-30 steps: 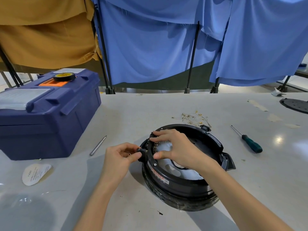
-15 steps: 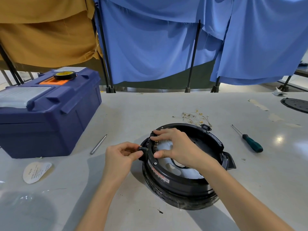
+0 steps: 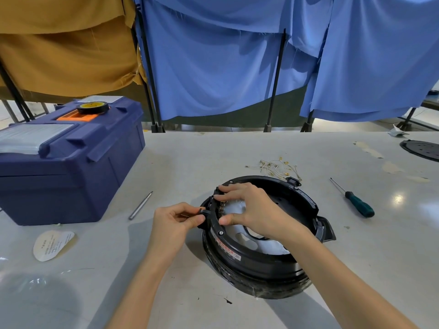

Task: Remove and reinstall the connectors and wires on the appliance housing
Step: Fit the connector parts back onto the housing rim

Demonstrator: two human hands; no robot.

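While the appliance housing (image 3: 261, 252) sits near the table's front edge, the left hand (image 3: 173, 222) pinches a small black connector (image 3: 204, 212) at its rim; the right hand (image 3: 251, 207) (fingers spread) steadies the stiff, probably heavy shell.

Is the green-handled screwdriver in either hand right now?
No. The screwdriver lies on the table right of the housing, clear of both hands.
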